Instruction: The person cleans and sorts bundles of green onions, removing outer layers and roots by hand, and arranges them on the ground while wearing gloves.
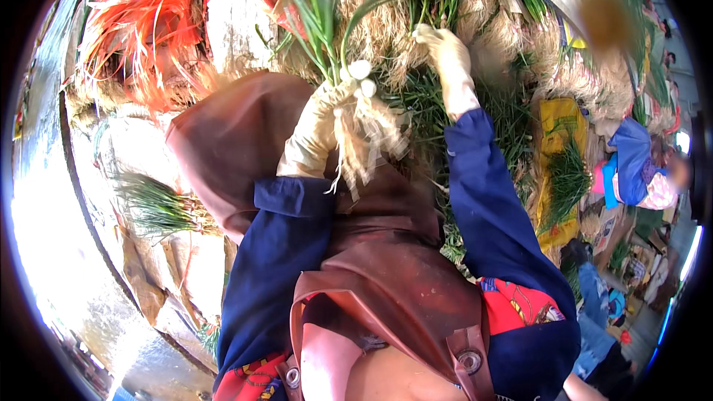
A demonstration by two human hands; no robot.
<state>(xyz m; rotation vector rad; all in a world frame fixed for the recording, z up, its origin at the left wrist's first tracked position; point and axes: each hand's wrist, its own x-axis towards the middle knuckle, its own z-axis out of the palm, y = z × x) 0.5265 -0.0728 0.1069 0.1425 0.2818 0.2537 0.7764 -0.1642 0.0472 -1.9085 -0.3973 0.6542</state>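
Observation:
My left hand (321,122), in a pale glove, is closed round a small bunch of green onions (319,26) above my lap. Their green leaves point away from me, white bulbs show beside my fingers, and pale stringy roots hang below the hand. Farther out to the right, my right hand (449,59), gloved too, reaches over a heap of onions (416,48) with dry, straw-coloured roots. Its fingers are bent together at the edge of that heap; what they pinch, if anything, is too small to make out.
A brown apron (386,275) covers my lap. Orange-red plastic strips (148,22) lie at far left, above a tied onion bundle (160,204). Loose green leaves (505,134) lie beside my right arm, near a yellow sack (561,178). Another person (631,163) sits at right.

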